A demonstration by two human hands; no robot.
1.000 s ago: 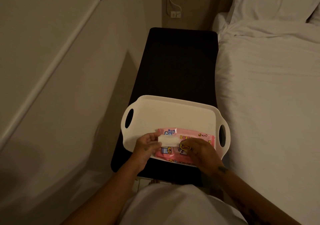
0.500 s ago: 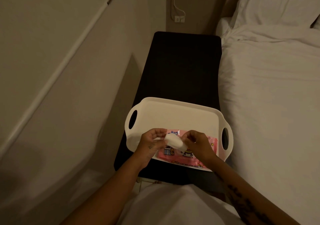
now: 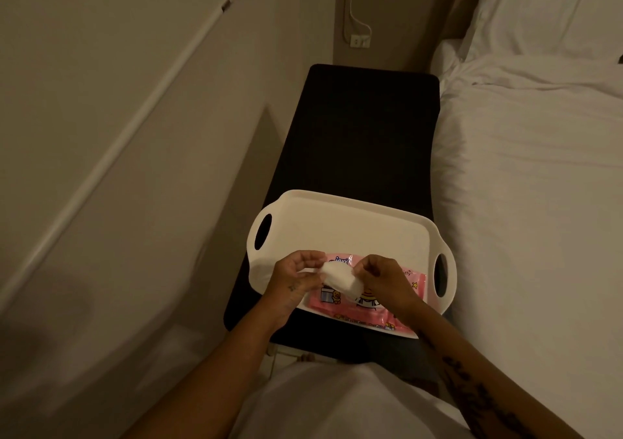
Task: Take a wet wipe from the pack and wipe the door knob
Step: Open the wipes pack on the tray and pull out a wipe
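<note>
A white wet wipe (image 3: 340, 279) hangs between both hands just above the pink wipe pack (image 3: 367, 307). My left hand (image 3: 296, 278) pinches its left end and my right hand (image 3: 382, 278) pinches its right end. The pack lies flat on a white two-handled tray (image 3: 340, 226), near its front edge, partly hidden by my hands. No door knob is in view.
The tray sits on a dark bench (image 3: 364, 128) that runs away from me. A white bed (image 3: 539, 185) borders it on the right, a beige wall (image 3: 118, 135) on the left. A wall socket (image 3: 360, 41) with a cable is beyond the bench.
The wipe has come up out of the pack and is now held clear of it between both hands. My hands rose slightly and moved apart.
</note>
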